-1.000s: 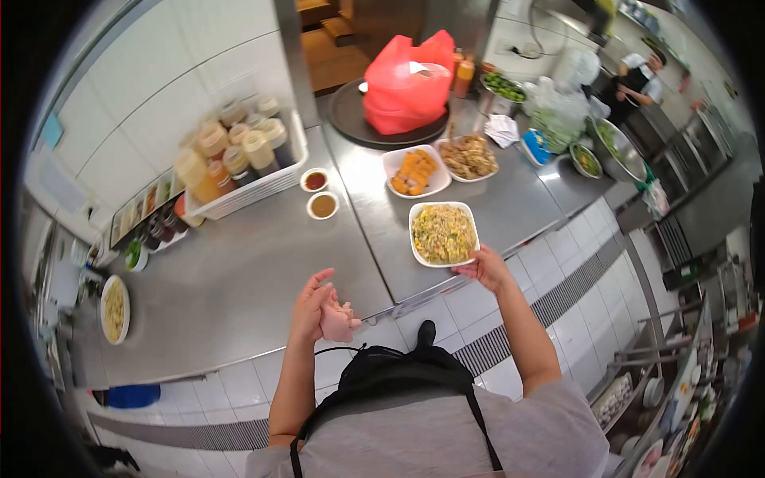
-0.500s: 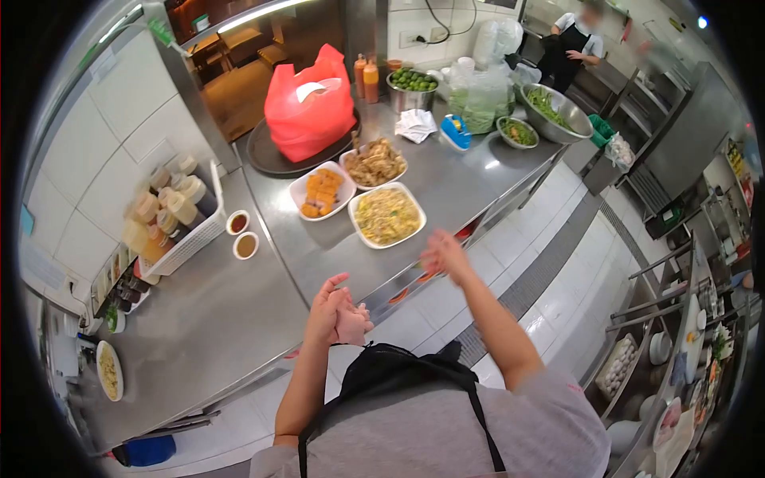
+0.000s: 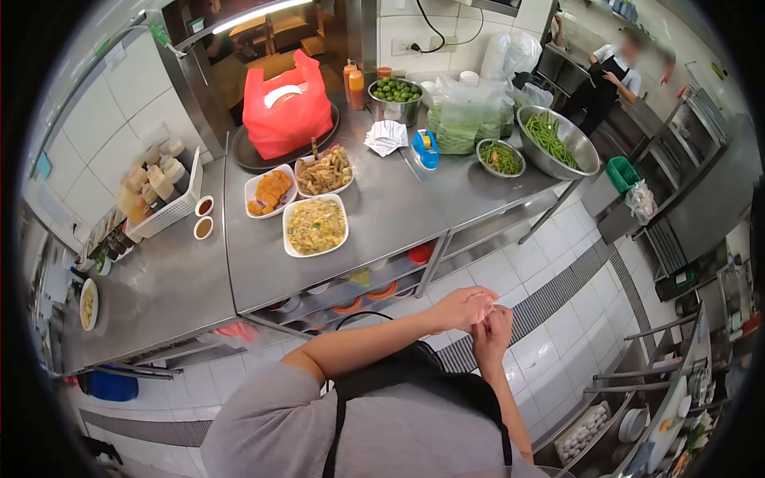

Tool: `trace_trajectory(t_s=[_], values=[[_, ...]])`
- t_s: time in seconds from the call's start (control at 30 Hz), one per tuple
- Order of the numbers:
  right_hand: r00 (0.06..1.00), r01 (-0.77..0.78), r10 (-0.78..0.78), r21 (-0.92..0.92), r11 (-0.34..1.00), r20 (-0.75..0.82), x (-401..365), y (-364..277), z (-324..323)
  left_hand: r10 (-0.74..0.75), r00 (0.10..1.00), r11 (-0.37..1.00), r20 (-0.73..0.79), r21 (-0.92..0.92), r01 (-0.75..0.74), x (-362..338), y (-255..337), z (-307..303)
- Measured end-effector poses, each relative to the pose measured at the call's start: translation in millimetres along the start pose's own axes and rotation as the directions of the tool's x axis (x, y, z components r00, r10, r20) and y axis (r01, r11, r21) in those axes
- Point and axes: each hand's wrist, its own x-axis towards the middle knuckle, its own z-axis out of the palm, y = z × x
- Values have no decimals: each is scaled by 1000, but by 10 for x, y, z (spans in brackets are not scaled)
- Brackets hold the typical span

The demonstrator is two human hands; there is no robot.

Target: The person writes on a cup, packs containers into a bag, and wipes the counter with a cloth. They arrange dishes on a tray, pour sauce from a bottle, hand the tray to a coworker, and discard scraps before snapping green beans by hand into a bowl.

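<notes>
My left hand (image 3: 464, 308) and my right hand (image 3: 492, 331) meet in front of me over the floor, off the counter's front edge. Both have curled, pinching fingers that touch each other. Whatever lies between the fingertips is too small and blurred to make out. Nearest on the steel counter (image 3: 382, 215) is a white square bowl of fried rice (image 3: 316, 226). Behind it stand a bowl of orange fried pieces (image 3: 271, 192) and a bowl of brown fried food (image 3: 324, 170).
A red plastic bag (image 3: 287, 111) sits on a dark round tray (image 3: 239, 151). Along the back are a pot of green limes (image 3: 396, 92), a blue tape dispenser (image 3: 425, 149) and a steel bowl of green beans (image 3: 550, 139). A co-worker (image 3: 610, 80) stands at the back right.
My view has swung right, so the counter things sit further left. My right hand, spread open before, now meets the left with its fingers curled.
</notes>
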Motion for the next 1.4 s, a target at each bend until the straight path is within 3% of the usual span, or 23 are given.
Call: trace_trajectory(t_s=[0.03,0.07,0.1,0.17,0.3,0.37,0.4,0.53,0.57,0.6,0.63,0.67,0.7,0.77,0.87,0.9,1.03,1.1,1.17,1.23,1.3,1.33,1.4], values=[[946,291,-315,-229,929,-78,81,7,-85,93,995,987,-29,136,-88,159,-67,21],[958,256,-275,-190,948,-82,111,59,-98,184,982,948,-49,272,-165,290,-121,20],[960,253,-270,-178,951,-73,174,54,-124,180,982,950,-64,270,-157,367,-98,26],[970,218,-238,-272,937,-40,345,20,-191,366,910,805,-195,557,-204,510,-2,18],[947,316,-320,-119,941,-17,674,263,-33,498,834,693,-237,687,-218,761,171,-246],[937,349,-350,-93,933,5,915,321,98,501,812,657,-300,742,-131,810,447,-307],[936,351,-351,-48,935,-3,1051,361,177,689,690,444,-222,882,-160,930,448,-450],[929,360,-365,75,930,61,1592,557,302,760,595,356,-261,933,-45,1208,821,-887],[935,339,-349,123,933,70,1690,637,314,798,597,6,-82,992,129,1283,873,-1117],[936,335,-346,126,934,72,1790,731,317,764,637,-350,99,894,280,1341,958,-1297],[944,303,-320,168,938,84,1905,851,293,730,638,37,-246,946,322,1367,1199,-1316],[952,266,-289,200,943,100,1998,979,248,553,628,414,-548,835,363,1406,1371,-1293],[955,255,-277,186,949,104,2081,1137,227,541,640,420,-546,835,357,1499,1339,-1370],[957,60,-140,299,952,254,2224,1455,205,519,661,28,-541,784,620,1708,1199,-1565],[959,17,-105,316,949,264,2560,1686,202,572,603,-68,-557,700,711,1955,934,-1577],[943,17,-126,337,941,307,2726,1802,195,557,608,-61,-566,702,710,2019,899,-1579],[864,101,-238,311,945,443,3461,2154,23,640,425,130,-640,635,761,2138,686,-1600],[850,286,-408,358,889,333,3947,2050,-299,683,365,177,-633,629,757,2256,724,-1575],[816,480,-535,260,838,217,4481,2010,-700,648,238,283,-724,518,807,2383,704,-1416],[824,510,-538,181,841,177,5026,2091,-1006,643,189,311,-742,479,821,2506,712,-1289],[885,322,-370,203,925,283,5516,2310,-1048,815,-15,338,-579,454,824,2619,835,-1076],[881,326,-377,213,921,284,5713,2436,-996,816,-25,341,-577,446,827,2665,925,-946],[658,311,-181,-45,949,731,5966,2710,-777,942,24,246,-334,740,626,2815,1175,-667]])
